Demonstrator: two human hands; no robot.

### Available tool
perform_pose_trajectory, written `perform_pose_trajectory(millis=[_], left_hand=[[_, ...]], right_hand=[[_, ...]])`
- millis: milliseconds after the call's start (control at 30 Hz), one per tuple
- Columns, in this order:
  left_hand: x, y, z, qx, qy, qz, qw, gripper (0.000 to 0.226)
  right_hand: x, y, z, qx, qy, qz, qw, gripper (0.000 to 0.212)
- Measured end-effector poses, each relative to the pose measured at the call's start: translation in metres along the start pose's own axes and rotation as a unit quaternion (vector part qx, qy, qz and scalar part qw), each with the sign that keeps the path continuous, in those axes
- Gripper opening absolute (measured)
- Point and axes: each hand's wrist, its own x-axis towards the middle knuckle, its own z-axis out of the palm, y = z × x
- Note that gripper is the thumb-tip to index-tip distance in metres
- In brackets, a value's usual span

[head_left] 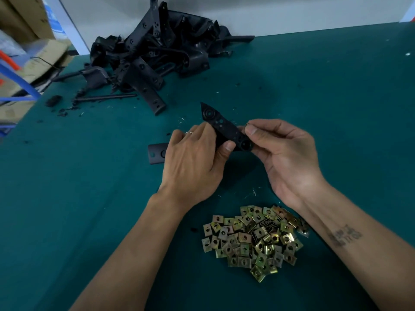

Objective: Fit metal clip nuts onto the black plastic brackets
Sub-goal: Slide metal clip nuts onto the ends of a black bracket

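Above the green table I hold a black plastic bracket [221,125] with a pointed far end and several holes. My left hand [193,162] grips its near-left part, thumb on its lower edge. My right hand [285,151] pinches the bracket's near-right end between thumb and fingers; a small glint of metal [247,124] shows at my fingertips, too hidden to name. A heap of yellowish metal clip nuts [253,240] lies near me, below my right wrist.
A big pile of black brackets [148,57] sits at the far left of the green table [325,104]. One flat black bracket [157,153] lies partly under my left hand. Small black scraps [54,101] dot the left side. Cardboard boxes [33,55] stand beyond the left edge.
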Motion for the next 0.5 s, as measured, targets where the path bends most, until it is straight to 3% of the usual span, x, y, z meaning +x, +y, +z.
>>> perform_pose_trajectory(millis=[367,500], left_hand=[[0.0008,0.0021,-0.0010,0.008,0.000,-0.015,1.000,0.051],[0.0013,0.0035,-0.0025,0.007,-0.007,-0.018,1.000,0.050]], right_hand=[[-0.0016,0.0080,0.0053,-0.026,0.049,-0.040,0.998,0.009],[-0.0049,0.0089,0.0088,0.015,0.068,-0.036,0.997,0.009]])
